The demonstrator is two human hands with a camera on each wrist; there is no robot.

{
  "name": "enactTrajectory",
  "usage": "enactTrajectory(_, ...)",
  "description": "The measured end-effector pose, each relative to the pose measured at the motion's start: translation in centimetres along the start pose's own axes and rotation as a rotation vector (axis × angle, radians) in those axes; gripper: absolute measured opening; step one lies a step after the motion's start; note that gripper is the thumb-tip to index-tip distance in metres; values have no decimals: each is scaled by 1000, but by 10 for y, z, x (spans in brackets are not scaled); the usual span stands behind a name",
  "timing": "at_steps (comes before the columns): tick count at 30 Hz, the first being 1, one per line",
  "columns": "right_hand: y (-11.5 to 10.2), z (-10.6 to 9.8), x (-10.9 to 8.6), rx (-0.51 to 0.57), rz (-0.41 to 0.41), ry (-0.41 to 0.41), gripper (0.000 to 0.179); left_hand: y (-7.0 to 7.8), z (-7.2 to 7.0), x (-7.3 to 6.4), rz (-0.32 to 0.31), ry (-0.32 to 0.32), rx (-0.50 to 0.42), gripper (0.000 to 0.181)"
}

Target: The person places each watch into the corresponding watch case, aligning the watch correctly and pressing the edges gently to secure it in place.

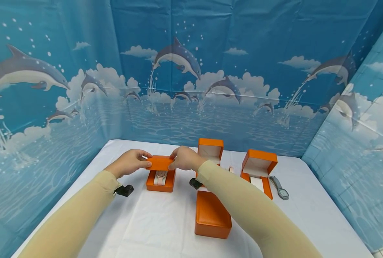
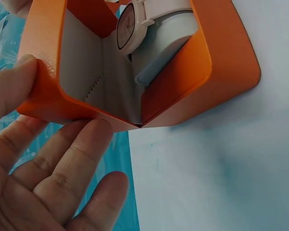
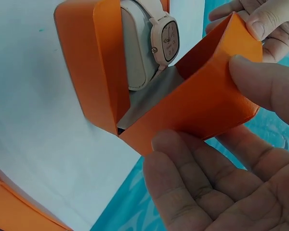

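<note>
Pinches the partly raised lid [image 1: 159, 163] of the orange watch box [image 1: 152, 187] from both ends, with thumb and fingers of the left hand [image 1: 128, 164] at its left and of the right hand [image 1: 186, 159] at its right, lower fingers loosely extended in both. Shows a pink watch [image 1: 161, 174] inside the watch box, wrapped around a pale cushion [image 3: 136, 53]. Has a closed orange box [image 1: 213, 215] nearer and right of the watch box, two opened boxes [image 1: 263, 155] and a grey watch [image 1: 283, 193] farther right, and a dolphin-print curtain [image 1: 249, 36] behind.
</note>
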State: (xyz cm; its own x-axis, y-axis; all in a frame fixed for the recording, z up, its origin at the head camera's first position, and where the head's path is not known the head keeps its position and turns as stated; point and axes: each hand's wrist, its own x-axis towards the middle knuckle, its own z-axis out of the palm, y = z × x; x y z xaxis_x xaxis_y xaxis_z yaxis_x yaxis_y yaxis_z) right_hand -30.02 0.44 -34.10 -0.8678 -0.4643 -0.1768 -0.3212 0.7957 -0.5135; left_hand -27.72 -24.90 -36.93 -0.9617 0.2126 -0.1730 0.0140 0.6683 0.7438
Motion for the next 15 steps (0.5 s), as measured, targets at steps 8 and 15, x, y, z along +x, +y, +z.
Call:
enactTrajectory(8,1,3,-2,-33,-25,-3,41,-3,5,-5,20,15,21,48)
enactTrajectory(15,-1,8,-3,-87,-28,3,41,-9,9,-8,30,20,8,48)
